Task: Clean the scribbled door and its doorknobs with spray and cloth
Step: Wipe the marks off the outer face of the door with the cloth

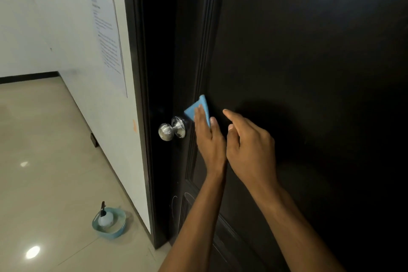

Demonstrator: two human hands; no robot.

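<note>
A blue cloth (197, 108) is pressed flat on the dark door (309, 51) by the left hand (208, 137), at two o'clock from the doorknob (171, 129), while the right hand (249, 143), forefinger extended, grasps nothing.

Door (309, 51): dark, panelled, faint white scribbles low on its latch edge. Knob (170, 130): round, chrome, scribble-marked, projecting from that edge. Cloth (197, 109): blue, folded, flat against the door just right of the knob. Spray bottle (104, 216): upright in a teal basin on the floor.
</note>
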